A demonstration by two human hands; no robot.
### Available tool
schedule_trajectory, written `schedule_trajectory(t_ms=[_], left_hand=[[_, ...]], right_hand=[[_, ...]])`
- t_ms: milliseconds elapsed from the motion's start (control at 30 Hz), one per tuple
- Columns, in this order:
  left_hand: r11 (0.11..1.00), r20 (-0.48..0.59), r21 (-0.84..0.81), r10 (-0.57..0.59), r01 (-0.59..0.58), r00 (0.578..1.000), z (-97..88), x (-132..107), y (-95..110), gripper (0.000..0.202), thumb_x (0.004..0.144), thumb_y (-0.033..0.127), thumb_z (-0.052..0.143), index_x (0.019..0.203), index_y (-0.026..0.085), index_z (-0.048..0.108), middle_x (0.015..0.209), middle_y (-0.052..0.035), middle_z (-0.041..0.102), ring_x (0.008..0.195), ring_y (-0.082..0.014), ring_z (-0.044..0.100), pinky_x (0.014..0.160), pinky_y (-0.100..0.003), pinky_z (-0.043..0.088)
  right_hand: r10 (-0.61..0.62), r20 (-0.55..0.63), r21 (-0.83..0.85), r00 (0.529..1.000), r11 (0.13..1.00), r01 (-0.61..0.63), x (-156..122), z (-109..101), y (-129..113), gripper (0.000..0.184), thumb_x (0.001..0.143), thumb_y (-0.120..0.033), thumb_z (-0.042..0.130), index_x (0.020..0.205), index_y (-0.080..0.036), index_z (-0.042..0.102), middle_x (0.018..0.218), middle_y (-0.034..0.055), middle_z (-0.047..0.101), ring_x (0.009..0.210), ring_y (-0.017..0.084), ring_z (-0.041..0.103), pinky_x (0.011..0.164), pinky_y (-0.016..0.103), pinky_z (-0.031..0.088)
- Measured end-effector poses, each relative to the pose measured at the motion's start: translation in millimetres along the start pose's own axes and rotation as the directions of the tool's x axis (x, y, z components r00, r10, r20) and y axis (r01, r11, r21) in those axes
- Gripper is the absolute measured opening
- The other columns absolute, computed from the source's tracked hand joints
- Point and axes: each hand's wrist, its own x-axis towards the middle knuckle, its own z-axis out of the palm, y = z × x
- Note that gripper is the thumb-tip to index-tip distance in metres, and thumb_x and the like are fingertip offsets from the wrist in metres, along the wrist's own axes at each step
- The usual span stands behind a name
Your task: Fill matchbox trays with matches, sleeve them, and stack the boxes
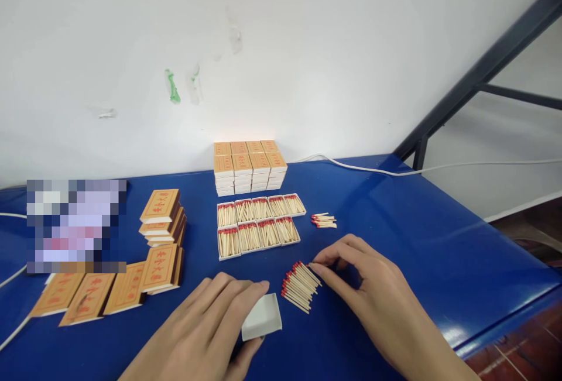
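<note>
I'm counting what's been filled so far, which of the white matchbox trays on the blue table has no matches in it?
The white cardboard tray under the left hand fingertips, nearest the camera. The nine trays farther back hold red-tipped matches.
</note>
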Motion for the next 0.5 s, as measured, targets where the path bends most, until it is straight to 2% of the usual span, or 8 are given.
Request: schedule_trajectory(t_ms=[100,200,300,500], left_hand=[[1.000,0.002,0.005,0.007,-0.007,1.000,0.0,-1,-1,0.030,0.123,0.028,0.036,0.140,0.020,0.060,0.111,-0.0047,0.091,0.099,-0.0252,0.091,0.090,-0.043,0.077],[1.000,-0.002,0.008,0.010,-0.010,1.000,0.7,-2,-1,0.032,0.124,0.030,0.035,0.140,0.019,0.060,0.111,-0.0049,0.090,0.099,-0.0254,0.091,0.090,-0.043,0.077],[1.000,-0.012,0.021,0.011,-0.010,1.000,1.9,-1,-1,0.033,0.125,0.031,0.033,0.139,0.020,0.060,0.111,-0.0042,0.091,0.100,-0.0246,0.091,0.091,-0.042,0.076],[1.000,-0.018,0.015,0.000,0.000,1.000,2.7,0,-1,0.032,0.125,0.032,0.035,0.138,0.021,0.063,0.111,-0.0024,0.091,0.099,-0.0230,0.091,0.092,-0.040,0.076]], right_hand=[[-0.024,-0.106,-0.027,0.994,0.999,0.022,7,-2,4,0.014,0.109,-0.040,0.071,0.102,-0.033,0.081,0.107,0.0035,0.076,0.090,0.026,0.072,0.079,0.040,0.057],[-0.080,-0.230,-0.111,0.970,0.992,0.056,21,-2,16,0.019,0.110,-0.036,0.065,0.114,-0.030,0.083,0.115,0.0074,0.077,0.102,0.030,0.073,0.087,0.045,0.058],[-0.133,-0.246,-0.180,0.960,0.980,0.089,30,1,26,0.025,0.113,-0.036,0.059,0.118,-0.028,0.082,0.117,0.0097,0.076,0.111,0.033,0.071,0.094,0.049,0.058],[-0.128,-0.246,-0.174,0.961,0.981,0.087,28,5,27,0.026,0.113,-0.042,0.060,0.102,-0.028,0.079,0.109,0.0085,0.073,0.104,0.033,0.070,0.086,0.047,0.057]])
